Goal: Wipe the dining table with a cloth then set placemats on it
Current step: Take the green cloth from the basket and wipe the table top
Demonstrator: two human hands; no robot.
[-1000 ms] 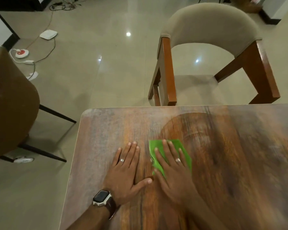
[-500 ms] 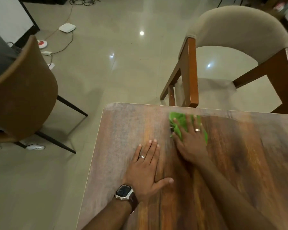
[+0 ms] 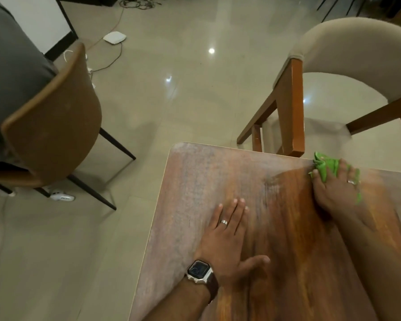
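Note:
A wooden dining table [image 3: 195,181] fills the lower right, its left strip dull and greyish, the rest darker and glossy. My left hand [image 3: 229,237] lies flat on the tabletop with straight fingers, a ring and a watch on that arm. My right hand [image 3: 333,191] presses a crumpled green cloth [image 3: 324,167] against the table's far edge, fingers stretched over it. The cloth bunches out ahead of the fingertips. No placemats are in view.
A beige upholstered chair with a wooden frame [image 3: 289,107] stands just beyond the far edge. A brown chair [image 3: 53,126] with black legs stands to the left, a person in grey seated on it. Cables, a white box [image 3: 114,37] and a small white device [image 3: 61,197] lie on the tiled floor.
My right hand has pushed the green cloth away from me and rightward, up to the table's far edge. My left hand has stayed flat on the table. The view has shifted left.

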